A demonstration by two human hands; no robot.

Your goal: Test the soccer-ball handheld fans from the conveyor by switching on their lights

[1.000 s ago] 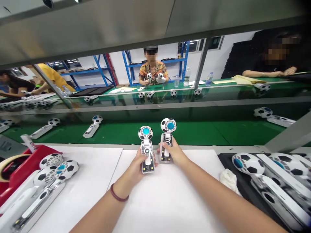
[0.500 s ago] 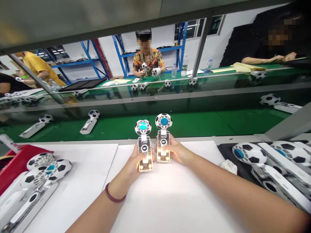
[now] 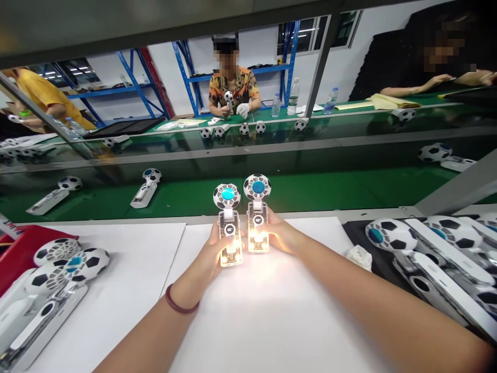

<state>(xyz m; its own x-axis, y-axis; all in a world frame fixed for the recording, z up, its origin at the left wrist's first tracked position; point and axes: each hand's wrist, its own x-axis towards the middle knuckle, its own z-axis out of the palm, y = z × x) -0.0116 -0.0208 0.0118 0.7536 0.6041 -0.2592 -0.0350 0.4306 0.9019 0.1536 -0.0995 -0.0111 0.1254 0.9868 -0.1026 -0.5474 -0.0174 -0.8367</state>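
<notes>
In my left hand (image 3: 212, 251) is an upright handheld fan (image 3: 230, 243) with a football-patterned head, a bright blue centre and a clear body. My right hand (image 3: 281, 233) grips a second football-patterned fan (image 3: 258, 187) beside it, slightly higher. Both thumbs lie on the fan fronts, below small round displays that seem to read 100. Warm lights glow inside both bodies, strongest in the right one. The fingers behind the fans are mostly hidden. Beneath them, white paper (image 3: 248, 316) covers the bench.
Several more fans (image 3: 58, 305) lie at left beside a red bin (image 3: 23, 246). Others rest on a black tray (image 3: 351, 230) at right, near a crumpled white wad (image 3: 359, 256). Beyond runs a green conveyor (image 3: 194, 189) carrying fans. A co-worker (image 3: 233, 83) sits opposite.
The lights in my fans, chiefly the right one, shine brighter. My view has shifted slightly. Across the line, the co-worker's gloved hand no longer holds a ball-headed fan; another stands before it.
</notes>
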